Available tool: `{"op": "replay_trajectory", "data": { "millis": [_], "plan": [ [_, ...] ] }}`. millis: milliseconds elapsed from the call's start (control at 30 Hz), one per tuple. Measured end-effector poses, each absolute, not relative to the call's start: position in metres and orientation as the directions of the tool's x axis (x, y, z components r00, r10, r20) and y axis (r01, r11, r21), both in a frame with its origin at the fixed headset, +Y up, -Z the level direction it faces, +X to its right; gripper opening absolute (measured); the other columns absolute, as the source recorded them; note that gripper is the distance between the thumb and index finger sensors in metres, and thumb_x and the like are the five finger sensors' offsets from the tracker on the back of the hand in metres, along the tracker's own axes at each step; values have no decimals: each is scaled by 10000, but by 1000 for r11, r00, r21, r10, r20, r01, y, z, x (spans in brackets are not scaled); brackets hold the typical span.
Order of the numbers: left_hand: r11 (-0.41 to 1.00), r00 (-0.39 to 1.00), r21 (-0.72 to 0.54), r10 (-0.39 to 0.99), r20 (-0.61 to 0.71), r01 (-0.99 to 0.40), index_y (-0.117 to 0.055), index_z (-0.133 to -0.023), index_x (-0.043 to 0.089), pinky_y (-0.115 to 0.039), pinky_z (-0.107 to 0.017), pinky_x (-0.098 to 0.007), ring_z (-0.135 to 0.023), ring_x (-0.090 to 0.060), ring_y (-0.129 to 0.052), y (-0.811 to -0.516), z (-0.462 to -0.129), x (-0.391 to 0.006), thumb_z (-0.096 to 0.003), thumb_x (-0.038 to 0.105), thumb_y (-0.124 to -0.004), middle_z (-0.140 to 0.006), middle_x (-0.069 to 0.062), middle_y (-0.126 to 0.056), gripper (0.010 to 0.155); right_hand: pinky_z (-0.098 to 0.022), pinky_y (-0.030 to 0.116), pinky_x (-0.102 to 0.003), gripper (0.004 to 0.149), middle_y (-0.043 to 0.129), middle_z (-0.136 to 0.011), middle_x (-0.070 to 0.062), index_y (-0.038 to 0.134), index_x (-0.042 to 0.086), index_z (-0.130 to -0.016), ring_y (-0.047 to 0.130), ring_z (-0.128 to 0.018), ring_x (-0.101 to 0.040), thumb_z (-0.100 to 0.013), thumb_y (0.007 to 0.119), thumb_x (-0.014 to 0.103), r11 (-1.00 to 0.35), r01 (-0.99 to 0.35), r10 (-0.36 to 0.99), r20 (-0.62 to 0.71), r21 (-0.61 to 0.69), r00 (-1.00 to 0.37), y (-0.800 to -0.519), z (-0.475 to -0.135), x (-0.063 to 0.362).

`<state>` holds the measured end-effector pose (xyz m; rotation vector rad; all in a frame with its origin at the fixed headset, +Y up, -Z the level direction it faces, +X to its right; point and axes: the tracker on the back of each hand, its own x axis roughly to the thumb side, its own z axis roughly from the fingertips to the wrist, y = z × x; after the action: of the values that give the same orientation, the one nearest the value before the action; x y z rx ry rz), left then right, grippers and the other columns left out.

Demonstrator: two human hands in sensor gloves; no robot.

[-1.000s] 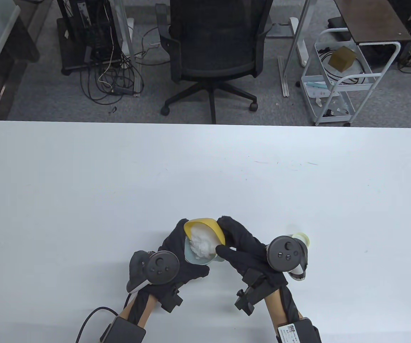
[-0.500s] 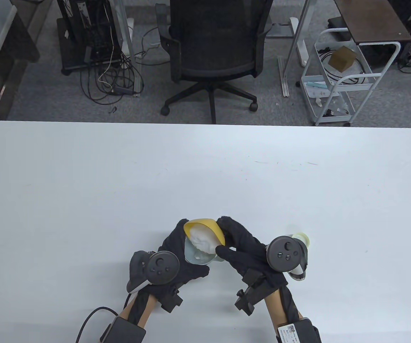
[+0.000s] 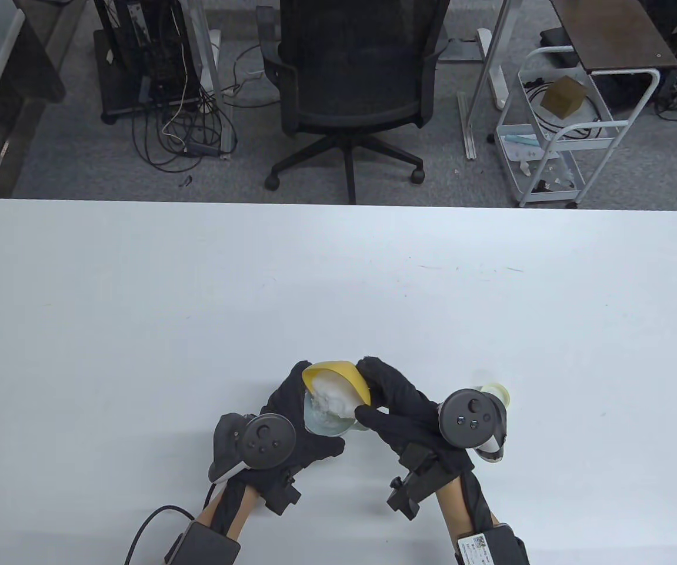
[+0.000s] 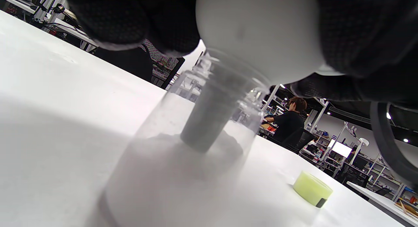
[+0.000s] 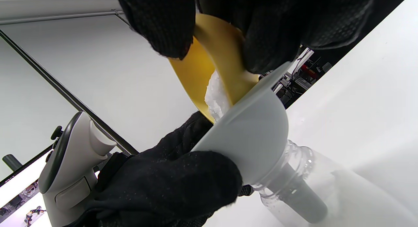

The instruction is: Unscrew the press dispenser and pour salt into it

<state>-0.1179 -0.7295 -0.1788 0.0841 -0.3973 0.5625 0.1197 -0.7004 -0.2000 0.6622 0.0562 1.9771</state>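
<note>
A clear dispenser bottle (image 4: 183,155) stands on the white table (image 3: 338,282), partly filled with salt (image 4: 169,184). A pale funnel (image 5: 251,129) sits in its neck, its spout (image 4: 209,119) reaching down into the salt. My left hand (image 3: 300,429) holds the funnel (image 3: 323,425) at its rim. My right hand (image 3: 397,406) grips a yellow bowl (image 3: 338,376) and tilts it over the funnel; white salt (image 3: 332,397) lies in bowl and funnel. The yellow-green pump cap (image 4: 312,188) lies on the table, also seen beside my right tracker (image 3: 496,391).
The hands work near the table's front edge. Beyond the far edge stand an office chair (image 3: 353,76), a white wire cart (image 3: 562,123) and cabling on the floor.
The salt pile in the bowl and funnel has shrunk and slid lower into the funnel. Both hands have stayed in place.
</note>
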Motion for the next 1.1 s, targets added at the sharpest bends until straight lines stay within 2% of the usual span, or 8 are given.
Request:
{"op": "replay_trajectory", "data": {
  "millis": [833,1100],
  "plan": [
    [850,777,-27,493,392,-526,-321,-1181,-149,-822,-608,-582,-872,-354,-892,-729,-178,-117,-292,671,-929,-1098,-272,-690,1353,-616,629,-721,740,571,-1067,-382,429,-88,-1144,787,-786,-507,-579,779,239,-496,-809,835,428,315,-346,-700,-200,120],
    [850,777,-26,493,392,-526,-319,-1181,-150,-820,-609,-582,-873,-352,-890,-729,-178,-117,-292,673,-928,-1099,-268,-690,1356,-613,637,-716,740,570,-1064,-387,419,-99,-1142,798,-785,-500,-589,767,248,-452,-831,862,398,323,-314,-703,-201,120]
  ]
}}
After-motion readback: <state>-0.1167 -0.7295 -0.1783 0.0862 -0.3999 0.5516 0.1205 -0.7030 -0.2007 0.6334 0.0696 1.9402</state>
